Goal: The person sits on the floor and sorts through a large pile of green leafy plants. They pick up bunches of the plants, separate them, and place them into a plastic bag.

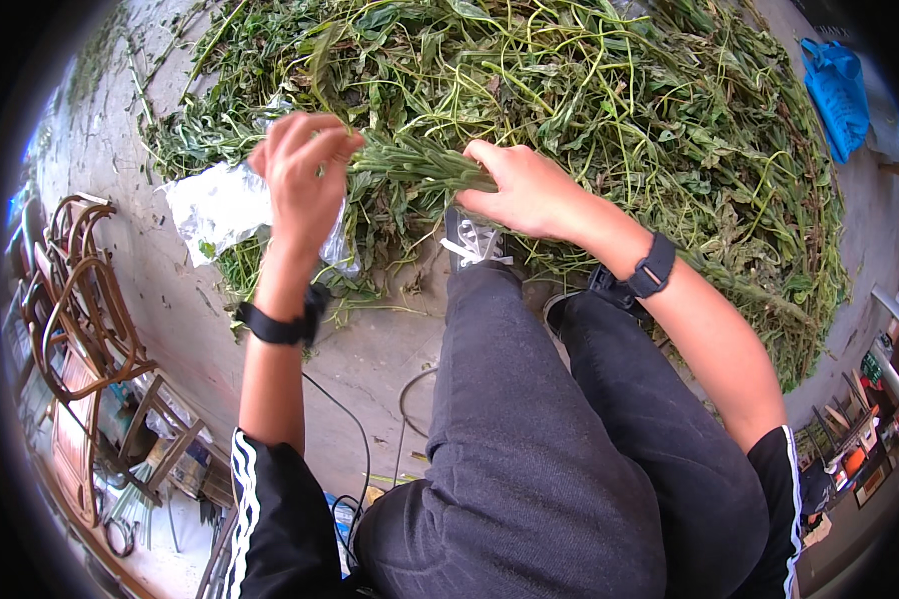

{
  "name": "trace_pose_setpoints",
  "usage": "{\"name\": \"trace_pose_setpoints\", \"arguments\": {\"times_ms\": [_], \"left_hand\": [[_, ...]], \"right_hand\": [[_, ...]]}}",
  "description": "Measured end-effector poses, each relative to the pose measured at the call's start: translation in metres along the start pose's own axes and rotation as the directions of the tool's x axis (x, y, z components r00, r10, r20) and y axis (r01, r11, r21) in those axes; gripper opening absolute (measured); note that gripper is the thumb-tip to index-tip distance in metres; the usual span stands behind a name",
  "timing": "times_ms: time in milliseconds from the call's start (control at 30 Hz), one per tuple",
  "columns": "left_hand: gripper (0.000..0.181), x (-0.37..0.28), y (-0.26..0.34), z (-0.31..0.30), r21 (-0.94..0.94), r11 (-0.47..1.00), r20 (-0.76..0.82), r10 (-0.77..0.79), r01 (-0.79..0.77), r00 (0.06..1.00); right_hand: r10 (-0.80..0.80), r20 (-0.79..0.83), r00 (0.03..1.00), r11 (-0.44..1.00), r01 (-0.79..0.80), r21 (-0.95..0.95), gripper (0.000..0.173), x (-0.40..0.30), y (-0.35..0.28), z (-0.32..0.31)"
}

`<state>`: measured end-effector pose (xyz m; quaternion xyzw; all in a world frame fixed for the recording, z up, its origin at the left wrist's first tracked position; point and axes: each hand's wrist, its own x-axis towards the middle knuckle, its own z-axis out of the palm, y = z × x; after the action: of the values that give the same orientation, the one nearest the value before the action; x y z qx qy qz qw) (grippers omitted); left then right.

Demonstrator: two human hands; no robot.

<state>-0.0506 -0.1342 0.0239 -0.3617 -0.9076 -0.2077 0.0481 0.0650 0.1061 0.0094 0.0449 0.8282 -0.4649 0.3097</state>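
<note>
My right hand is closed around one end of a bundle of slender green pods or stems, held level above the pile of cut leafy plants. At the other end of the bundle, my left hand is raised with bent fingers, its thumb and fingertips close together near a thin green strand; whether they pinch it is blurred. Beneath my left hand lies a crumpled white plastic bag, partly covered by my wrist and by leaves.
My shoe with white laces touches the pile's near edge. Bentwood chairs stand at the left. A black cable runs over the concrete floor. A blue bag lies at the upper right, and assorted objects line the lower right.
</note>
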Motion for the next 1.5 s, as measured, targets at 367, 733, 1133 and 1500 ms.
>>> {"name": "trace_pose_setpoints", "arguments": {"times_ms": [367,733,1133,1500], "left_hand": [[0.033,-0.047,-0.02,-0.089,0.57,0.816,0.638,-0.512,0.094,0.575],[0.038,0.038,-0.067,0.015,0.298,0.948,0.443,-0.24,0.111,0.864],[0.026,0.068,-0.08,0.054,0.355,0.927,0.716,-0.354,0.123,0.601],[0.01,0.085,0.03,-0.032,-0.416,0.905,0.21,0.187,-0.085,0.96]], "right_hand": [[-0.081,0.041,0.996,0.99,0.085,-0.116,0.049,-0.001,0.015,0.019],[-0.077,0.074,0.994,0.986,0.087,-0.14,0.047,-0.002,0.011,0.023],[-0.093,0.04,0.995,0.984,0.098,-0.15,0.042,-0.003,0.015,0.026],[-0.11,0.043,0.993,0.974,0.117,-0.194,0.04,-0.005,0.012,0.015]]}}
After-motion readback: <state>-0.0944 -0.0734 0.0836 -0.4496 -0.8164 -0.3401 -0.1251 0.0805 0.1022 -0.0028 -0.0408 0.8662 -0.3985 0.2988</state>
